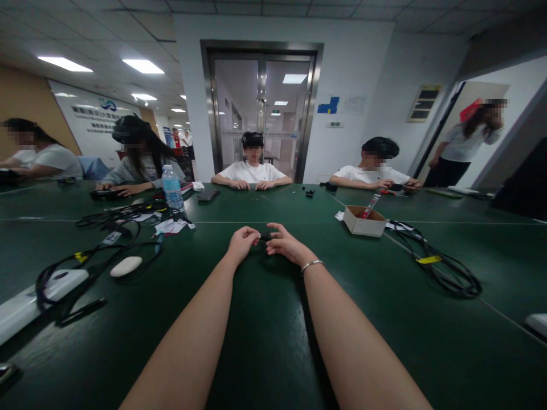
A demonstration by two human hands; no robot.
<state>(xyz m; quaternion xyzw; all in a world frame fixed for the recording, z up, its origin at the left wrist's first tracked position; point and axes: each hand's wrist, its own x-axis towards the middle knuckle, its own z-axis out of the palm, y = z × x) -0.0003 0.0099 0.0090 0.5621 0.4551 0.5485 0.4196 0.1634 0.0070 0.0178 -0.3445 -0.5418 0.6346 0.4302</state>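
A small black cylindrical piece with a silvery band [265, 236] is held just above the green table, in the middle of the view. My left hand [243, 245] pinches its left end between thumb and fingertips. Around the right end, my right hand [287, 245] has its fingers apart, with index finger and thumb curved to either side of the piece; whether they touch it is hard to see. A silver bangle [311, 264] circles my right wrist. The exact kind of the black piece is too small to make out.
Left on the green table [265, 341] lie black cables [123, 219], a white mouse [126, 266], a white power strip [47, 296] and a water bottle [172, 188]. To the right are a small cardboard box [364, 222] and a coiled cable [440, 265]. Several people sit around the table.
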